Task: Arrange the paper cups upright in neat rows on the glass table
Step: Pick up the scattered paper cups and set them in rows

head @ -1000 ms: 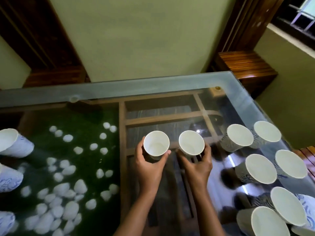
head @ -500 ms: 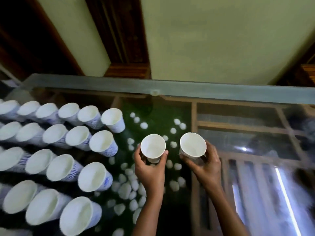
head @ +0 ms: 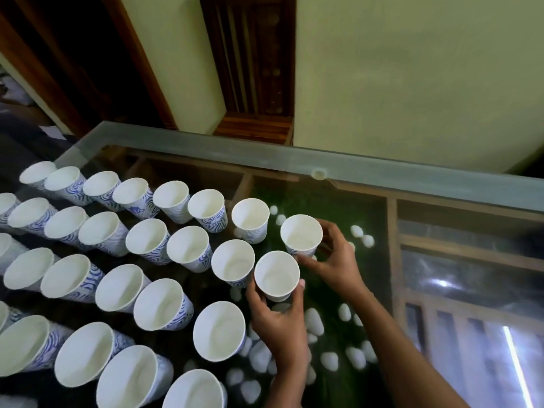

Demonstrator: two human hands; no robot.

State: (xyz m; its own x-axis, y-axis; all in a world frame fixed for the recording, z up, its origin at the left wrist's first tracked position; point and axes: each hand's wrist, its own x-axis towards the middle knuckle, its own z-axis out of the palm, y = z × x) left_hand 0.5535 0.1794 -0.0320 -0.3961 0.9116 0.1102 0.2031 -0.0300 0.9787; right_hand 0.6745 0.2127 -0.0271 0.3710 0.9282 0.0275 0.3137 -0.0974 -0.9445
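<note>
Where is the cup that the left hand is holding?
Near the middle of the head view, the left hand grips the cup at the right end of the second-farthest row, beside that row's last cup.

Cup rows [head: 188, 254] left on glass table [head: 412, 178]; pebbles [head: 313, 322] beneath.

Bare left grip [head: 278, 325], bare right grip [head: 335, 265]

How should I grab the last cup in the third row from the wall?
Pinch the paper cup by its side wall just under the rim, coming from the right. It stands upright, mouth open; a neighbour cup crowds its left, while no cup stands on its right.
</note>
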